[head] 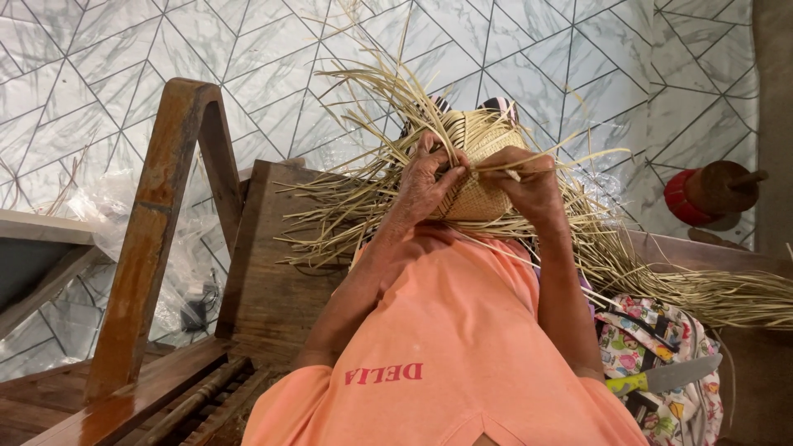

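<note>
Woven straw basket (477, 177), half made with loose pale strands (363, 198) fanning out all round it, sits just above centre of the head view, held over the lap of the person in the orange shirt (446, 347). Left hand (425, 182) grips its near side at 9 o'clock with fingers closed on the weave, while right hand (533, 177) at 3 o'clock pinches a single strand. Toward 4 o'clock a knife (669, 376) with a yellow-green handle lies on a flowered bag (652, 339), a wooden chair frame (157, 231) stands at 8 o'clock, and a red spool (690, 198) rests at 3 o'clock on the tiled floor (248, 58).
</note>
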